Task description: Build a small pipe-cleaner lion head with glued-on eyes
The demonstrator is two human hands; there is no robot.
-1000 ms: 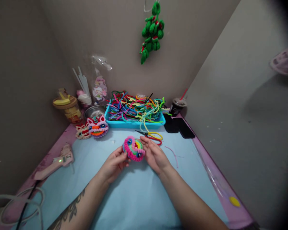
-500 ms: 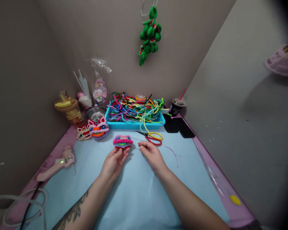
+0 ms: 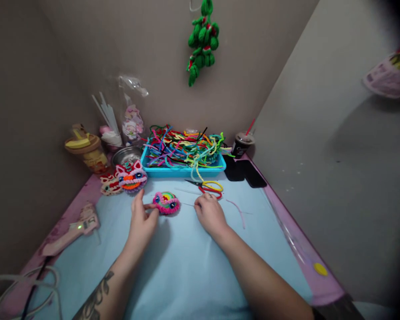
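A small pink fuzzy pipe-cleaner lion-dance head (image 3: 166,205) with blue eyes and a rainbow-coloured middle is in front of me, low over the blue cloth. My left hand (image 3: 144,217) has thumb and a finger at its left edge, while the index finger is raised apart. A thin wire or thread (image 3: 187,204) runs from the head's right side. Its far end goes into the pinched fingertips of my right hand (image 3: 209,211). Just beyond that hand lie scissors (image 3: 210,186) with one yellow and one red handle, and a clear stick.
Behind is a blue tray (image 3: 183,172) heaped with pipe cleaners. Two similar heads (image 3: 131,177) stand left of it, beside a metal bowl (image 3: 126,155). A pink glue gun (image 3: 75,233) with its cable lies left. Black phones (image 3: 251,173), a drink cup (image 3: 242,144) and a pink strip (image 3: 236,209) are right.
The pink head has turned so its eyes and rainbow middle show more. My left hand has shifted from beneath it to its left side. My right hand keeps its pinch.
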